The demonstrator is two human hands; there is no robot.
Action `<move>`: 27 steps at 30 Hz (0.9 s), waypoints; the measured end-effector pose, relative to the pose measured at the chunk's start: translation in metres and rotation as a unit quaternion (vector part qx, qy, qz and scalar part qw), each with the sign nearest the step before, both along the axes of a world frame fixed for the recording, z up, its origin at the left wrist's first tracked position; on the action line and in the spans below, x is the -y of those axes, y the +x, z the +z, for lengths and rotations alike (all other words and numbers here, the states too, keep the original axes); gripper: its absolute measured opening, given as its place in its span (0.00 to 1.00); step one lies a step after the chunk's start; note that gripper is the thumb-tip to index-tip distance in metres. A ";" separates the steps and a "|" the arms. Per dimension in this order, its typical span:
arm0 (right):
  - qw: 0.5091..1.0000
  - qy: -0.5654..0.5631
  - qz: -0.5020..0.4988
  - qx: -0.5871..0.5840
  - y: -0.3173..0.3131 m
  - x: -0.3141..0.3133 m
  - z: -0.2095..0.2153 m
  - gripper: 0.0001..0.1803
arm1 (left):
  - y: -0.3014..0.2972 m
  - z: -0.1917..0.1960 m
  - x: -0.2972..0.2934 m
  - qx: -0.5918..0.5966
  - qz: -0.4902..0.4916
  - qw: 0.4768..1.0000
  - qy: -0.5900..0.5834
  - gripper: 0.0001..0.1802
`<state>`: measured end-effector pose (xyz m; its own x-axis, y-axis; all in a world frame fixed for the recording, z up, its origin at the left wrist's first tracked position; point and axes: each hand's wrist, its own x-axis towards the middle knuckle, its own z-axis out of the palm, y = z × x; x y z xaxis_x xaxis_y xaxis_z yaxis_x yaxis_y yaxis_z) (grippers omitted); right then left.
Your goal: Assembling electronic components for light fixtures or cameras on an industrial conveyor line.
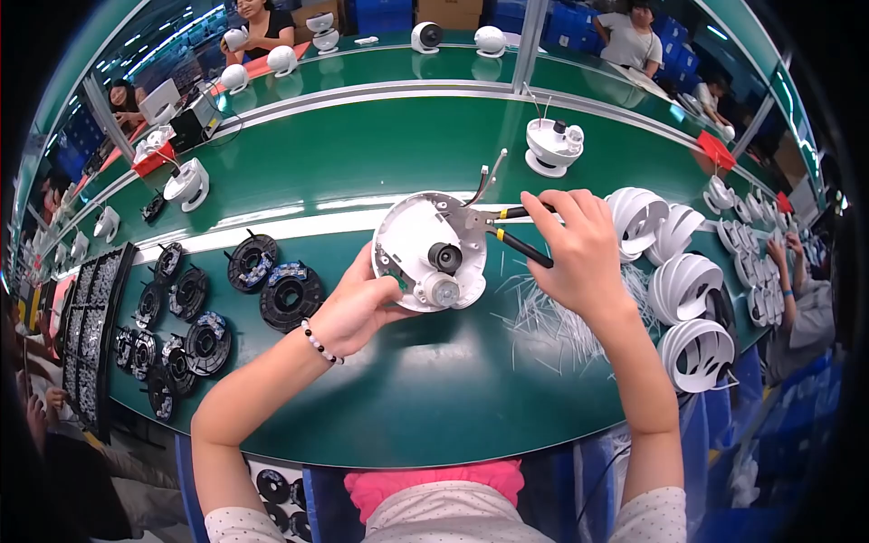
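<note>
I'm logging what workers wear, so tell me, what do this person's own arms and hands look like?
The left hand and right hand are both without gloves. A bracelet of dark and pale round beads circles the left wrist; the right wrist has none. Short, pale sleeves with small dark dots leave both forearms uncovered.
</note>
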<state>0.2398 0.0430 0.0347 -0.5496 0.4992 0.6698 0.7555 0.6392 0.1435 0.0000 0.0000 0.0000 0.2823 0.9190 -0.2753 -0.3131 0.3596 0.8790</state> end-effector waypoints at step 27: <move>0.962 -0.048 -0.006 -0.269 0.015 0.018 -0.061 0.24 | 0.008 -0.025 -0.064 0.099 0.121 0.987 0.044 0.31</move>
<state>0.2550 0.0247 -0.0258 -0.1299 0.5766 0.8066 0.7113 0.6209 -0.3293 0.0085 0.0636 -0.0251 0.0919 0.9841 -0.1522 -0.5491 0.1776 0.8166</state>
